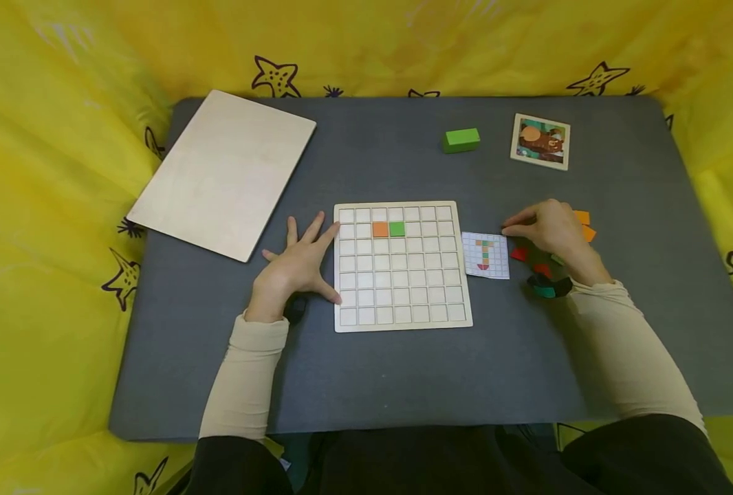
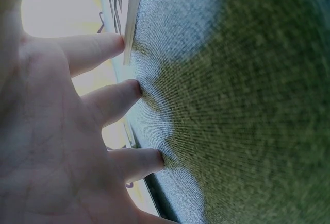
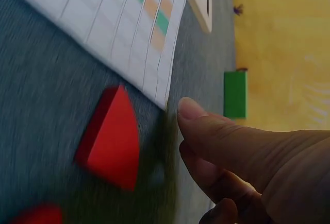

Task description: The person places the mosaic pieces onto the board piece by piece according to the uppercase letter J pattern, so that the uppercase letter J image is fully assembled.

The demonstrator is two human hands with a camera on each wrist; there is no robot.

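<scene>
A wooden grid board (image 1: 403,326) lies in the middle of the table, with an orange square (image 1: 381,229) and a green square (image 1: 397,229) in its second row. My left hand (image 1: 295,267) is spread at its left edge, index fingertip and thumb against the frame. In the left wrist view, other fingertips (image 2: 135,87) press on the cloth. A paper pattern card (image 1: 473,261) lies right of the board. By its upper right corner is my right hand (image 1: 555,227), thumb and fingers near each other. Nothing shows between them. Red pieces (image 3: 111,141) lie just below that hand.
Orange pieces (image 1: 583,217) lie partly behind the right hand. A green block (image 1: 461,141) and a framed bear picture (image 1: 540,141) are at the back. A large pale board (image 1: 224,172) lies back left. Yellow cloth (image 1: 366,41) surrounds the grey table.
</scene>
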